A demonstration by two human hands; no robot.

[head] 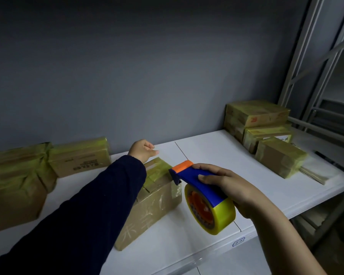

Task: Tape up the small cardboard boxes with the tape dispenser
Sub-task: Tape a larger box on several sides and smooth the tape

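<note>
Close to the middle of the white table (207, 147) lies the box (157, 203) being worked on, a brown carton with its flaps shut, so nothing inside shows. Yellowish tape crosses its top and runs down its right end, and pale handwriting marks its near side. The right hand (230, 185) has its fingers and thumb wrapped round the blue tape dispenser (199, 187), whose orange toothed tip sits at the box's upper right edge; the yellow roll (222, 217) hangs just beside the box, above the table. The left hand (142, 150) is at the far end of the box with its fingers curled; whether they hold the box or only rest there I cannot tell. A dark sleeve (87, 205) hides much of the box top. Two taped boxes (14, 187) sit at the left, blurred, and a stack (256, 114) of others stands at the right, all closed. A grey metal rack (306, 66) is cut off at the right edge.
</note>
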